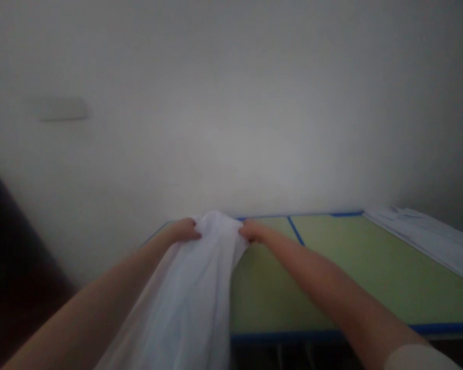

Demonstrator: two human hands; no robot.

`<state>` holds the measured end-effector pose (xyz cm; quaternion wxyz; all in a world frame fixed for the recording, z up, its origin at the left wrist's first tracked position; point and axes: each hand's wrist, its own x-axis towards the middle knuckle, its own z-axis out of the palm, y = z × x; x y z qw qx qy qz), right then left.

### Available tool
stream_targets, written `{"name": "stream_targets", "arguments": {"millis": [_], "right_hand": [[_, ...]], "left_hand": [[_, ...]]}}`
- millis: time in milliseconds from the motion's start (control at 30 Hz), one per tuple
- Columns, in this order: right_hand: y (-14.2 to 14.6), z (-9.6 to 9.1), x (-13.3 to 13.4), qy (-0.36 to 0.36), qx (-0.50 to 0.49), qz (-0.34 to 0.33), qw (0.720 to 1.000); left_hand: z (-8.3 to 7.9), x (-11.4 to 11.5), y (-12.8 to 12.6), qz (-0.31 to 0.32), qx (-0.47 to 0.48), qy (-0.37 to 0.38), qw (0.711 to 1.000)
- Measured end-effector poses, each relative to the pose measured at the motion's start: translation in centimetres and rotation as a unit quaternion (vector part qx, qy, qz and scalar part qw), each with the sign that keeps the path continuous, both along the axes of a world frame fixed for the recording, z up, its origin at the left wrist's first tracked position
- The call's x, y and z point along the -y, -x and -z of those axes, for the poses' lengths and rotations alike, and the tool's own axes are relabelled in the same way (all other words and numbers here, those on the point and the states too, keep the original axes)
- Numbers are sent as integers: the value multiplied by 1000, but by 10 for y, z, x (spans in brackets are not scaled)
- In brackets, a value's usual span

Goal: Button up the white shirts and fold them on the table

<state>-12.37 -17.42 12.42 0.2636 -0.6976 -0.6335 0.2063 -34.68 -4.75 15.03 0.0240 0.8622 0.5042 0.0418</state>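
A thin white cloth (193, 288) lies stretched from the far edge of a green table (355, 267) toward me and hangs over its near edge. My left hand (185, 230) is closed on the cloth's far left corner. At the far right corner, my right hand (252, 231) pinches the cloth. Both hands are near the wall, arms reaching forward over the table.
The table has blue edging (443, 327) and a blue line (295, 230) across its top. A flat stack of white fabric or paper (428, 237) lies at the far right. A plain white wall (231, 103) stands right behind the table. Dark floor is at the left.
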Motion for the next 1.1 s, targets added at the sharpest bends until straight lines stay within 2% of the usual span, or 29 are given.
{"name": "stream_targets", "arguments": {"millis": [133, 200, 300, 433, 600, 767, 867, 1000, 1100], "right_hand": [[-31, -28, 16, -37, -3, 71, 997], [-44, -40, 25, -63, 4, 99, 993], [-60, -53, 41, -101, 23, 136, 985], [-80, -65, 62, -137, 48, 180, 973], [-113, -82, 86, -180, 75, 222, 955], [-142, -99, 110, -229, 94, 247, 937], [-149, -112, 123, -254, 101, 256, 927], [-148, -135, 138, -279, 112, 263, 917], [-147, -154, 151, -303, 128, 262, 907]], "left_hand": [[-16, 8, -1, 8, 30, 23, 999], [-24, 15, -4, 14, 70, 60, 996], [-34, 26, -11, 29, 155, 133, 979], [-46, 38, -19, 36, 212, 179, 960], [-66, 54, -23, 46, 234, 193, 952], [-88, 78, -27, 85, 232, 142, 959], [-97, 93, -33, 98, 235, 164, 953], [-102, 108, -41, 136, 259, 225, 930], [-104, 113, -46, 147, 242, 232, 931]]}}
